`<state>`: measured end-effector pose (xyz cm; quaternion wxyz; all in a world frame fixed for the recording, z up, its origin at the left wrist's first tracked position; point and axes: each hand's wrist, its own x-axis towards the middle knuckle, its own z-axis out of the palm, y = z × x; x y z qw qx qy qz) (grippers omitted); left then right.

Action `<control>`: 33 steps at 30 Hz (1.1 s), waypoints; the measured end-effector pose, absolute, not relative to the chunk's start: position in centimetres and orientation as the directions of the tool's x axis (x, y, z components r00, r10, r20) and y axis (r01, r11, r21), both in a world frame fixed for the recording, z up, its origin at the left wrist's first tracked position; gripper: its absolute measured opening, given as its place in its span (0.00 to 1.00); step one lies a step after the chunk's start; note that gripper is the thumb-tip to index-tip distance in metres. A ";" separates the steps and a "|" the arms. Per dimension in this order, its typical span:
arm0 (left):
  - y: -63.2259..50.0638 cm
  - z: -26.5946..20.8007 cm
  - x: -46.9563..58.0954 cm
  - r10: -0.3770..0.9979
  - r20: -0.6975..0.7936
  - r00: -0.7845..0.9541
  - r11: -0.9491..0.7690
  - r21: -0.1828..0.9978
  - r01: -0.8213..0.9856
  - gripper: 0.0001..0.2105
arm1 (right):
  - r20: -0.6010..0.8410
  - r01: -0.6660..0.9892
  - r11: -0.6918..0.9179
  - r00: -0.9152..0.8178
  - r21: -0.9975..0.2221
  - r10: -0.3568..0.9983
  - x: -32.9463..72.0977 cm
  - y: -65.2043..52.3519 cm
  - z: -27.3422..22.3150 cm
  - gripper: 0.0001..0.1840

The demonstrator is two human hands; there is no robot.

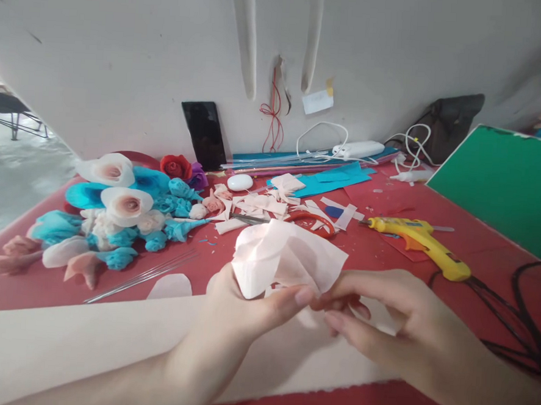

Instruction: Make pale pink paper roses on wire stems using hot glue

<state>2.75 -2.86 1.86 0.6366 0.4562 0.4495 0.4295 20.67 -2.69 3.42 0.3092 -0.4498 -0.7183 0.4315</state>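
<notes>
A pale pink crepe paper flower point(290, 255), its petals folded and partly loose, is held up over the middle of the table. My left hand point(240, 317) is closed around its left side and lower part, the thumb pressed along the bottom edge. From the right, my right hand point(383, 313) pinches at the flower's lower right with bent fingers; the exact spot between its fingertips is hidden. Beneath both hands lies a long sheet of pale crepe paper point(97, 332). Orange-handled scissors point(317, 222) lie just behind the flower among pale paper scraps point(261, 205).
Blue, white and pink paper flowers point(128, 206) are heaped at the left, with thin wires point(142, 275) before them. At the right sit a yellow glue gun point(415, 236), black cables point(527, 316) and a green board point(505, 186). A phone point(204, 135) leans on the wall.
</notes>
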 end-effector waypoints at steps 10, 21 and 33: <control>-2.9 2.0 2.9 0.921 -0.132 0.366 0.262 0.905 -0.334 0.06 | 0.008 0.428 0.229 -0.460 -0.874 0.888 20.8 -3.0 3.4 0.16; -2.6 4.2 3.6 0.903 -0.249 0.352 0.394 0.806 -0.441 0.13 | -0.012 0.341 0.142 -0.411 -0.929 0.911 21.2 -3.1 3.1 0.14; -2.7 3.4 3.7 0.880 -0.334 0.339 0.455 0.799 -0.393 0.09 | -0.270 -0.077 -0.361 -0.526 -0.929 0.807 21.0 -2.3 3.0 0.14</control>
